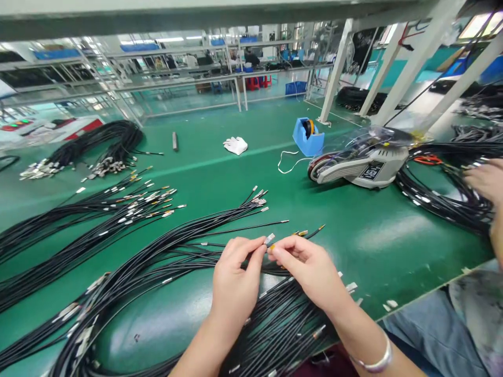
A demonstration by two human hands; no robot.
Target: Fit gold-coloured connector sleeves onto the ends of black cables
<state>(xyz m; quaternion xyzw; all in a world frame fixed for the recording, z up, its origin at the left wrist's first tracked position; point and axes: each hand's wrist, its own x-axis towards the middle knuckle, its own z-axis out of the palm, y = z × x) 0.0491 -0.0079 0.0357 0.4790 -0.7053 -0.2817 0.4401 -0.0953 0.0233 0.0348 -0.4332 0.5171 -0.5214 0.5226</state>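
Observation:
My left hand (237,280) is closed in a pinch around the end of a black cable, just behind its silver connector (269,239). Close beside it, my right hand (308,266) pinches a small yellow piece (272,247), which looks like a bit of tape. The fingertips of both hands almost meet. Under and around them lies a bundle of black cables (188,230) with metal tips, curving to the left. Another bundle of black cables (281,324) spreads beneath my forearms, partly hidden by them.
More cable bundles (51,222) lie at left. Behind are a white glove (236,145), a blue tape dispenser (308,140) and a grey-white machine (363,163). At right, another person's hand (487,180) is by coiled cables (436,204). A shelf beam (188,21) crosses overhead.

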